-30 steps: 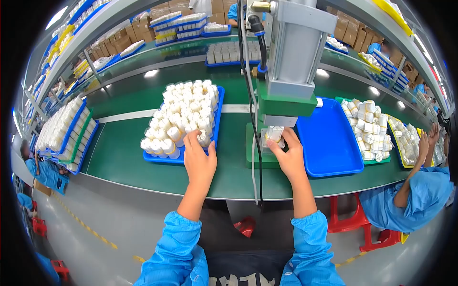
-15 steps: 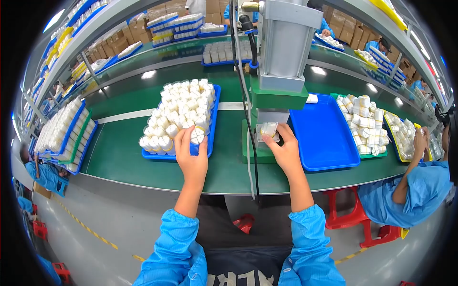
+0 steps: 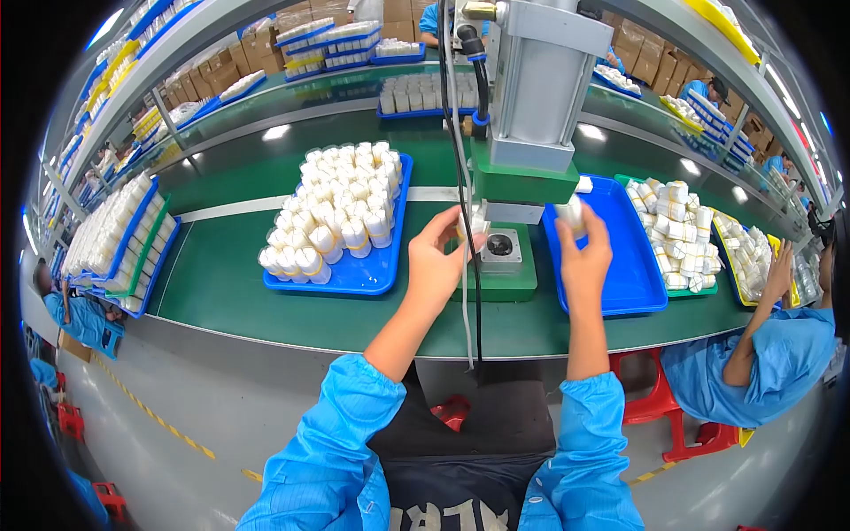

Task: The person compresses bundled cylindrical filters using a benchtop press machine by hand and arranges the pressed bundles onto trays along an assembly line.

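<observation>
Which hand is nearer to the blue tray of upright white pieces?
Left. The left hand is beside the press, toward that tray; the right hand is past the press, at the other blue tray.

a red stool stands near a blue-clad co-worker, with cardboard boxes stacked in the background.

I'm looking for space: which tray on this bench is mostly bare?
The blue tray just right of the press, by the right hand; its floor mostly shows, while the others hold many white pieces.
</observation>
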`<action>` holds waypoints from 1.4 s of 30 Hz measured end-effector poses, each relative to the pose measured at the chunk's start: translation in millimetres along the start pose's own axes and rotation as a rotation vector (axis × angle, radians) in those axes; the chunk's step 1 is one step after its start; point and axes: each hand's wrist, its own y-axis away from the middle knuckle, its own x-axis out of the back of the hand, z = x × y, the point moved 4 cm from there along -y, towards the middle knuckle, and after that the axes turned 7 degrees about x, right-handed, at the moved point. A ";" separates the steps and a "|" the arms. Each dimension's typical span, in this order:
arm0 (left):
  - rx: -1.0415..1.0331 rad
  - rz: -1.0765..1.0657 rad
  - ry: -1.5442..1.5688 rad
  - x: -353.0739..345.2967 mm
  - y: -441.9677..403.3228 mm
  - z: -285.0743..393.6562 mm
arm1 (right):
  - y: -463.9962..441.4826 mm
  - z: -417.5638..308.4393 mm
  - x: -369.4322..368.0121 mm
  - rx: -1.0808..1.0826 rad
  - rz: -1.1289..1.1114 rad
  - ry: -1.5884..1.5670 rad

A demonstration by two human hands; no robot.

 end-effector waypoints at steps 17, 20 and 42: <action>0.032 -0.260 -0.024 -27.6 -18.2 -10.3 | 43.4 -53.4 -33.5 -0.039 -0.266 -0.348; -0.028 -0.234 -0.355 -23.5 -15.5 0.5 | 42.5 -43.3 -40.0 -0.038 -0.307 -0.365; -0.200 -0.160 -0.421 -15.1 -7.5 -21.1 | 49.8 -39.5 -38.0 0.016 -0.368 -0.408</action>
